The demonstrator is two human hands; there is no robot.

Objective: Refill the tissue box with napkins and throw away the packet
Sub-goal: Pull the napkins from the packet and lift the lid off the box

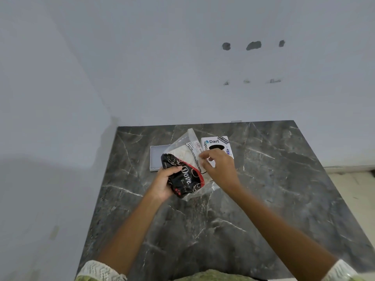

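The left hand (165, 182) grips the packet (187, 169). The right hand's (220, 167) fingers (205, 159) pinch its clear top. Next, I think: open it, pull napkins (187, 155) out, fill the box (216, 144).

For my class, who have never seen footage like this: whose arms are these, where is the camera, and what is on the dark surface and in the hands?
There is no machine here. The one picture comes from a camera worn on a person's head, looking forward and down, so the two arms reaching in from below are the wearer's own. They work over a dark marble-patterned counter set against pale walls. The left hand grips a clear plastic packet of napkins with a black and red printed end. The right hand pinches at the packet's upper side. Behind it stands a white tissue box with stickers and a dark oval opening on top. A flat grey lid or tray lies to the left, partly under the packet.
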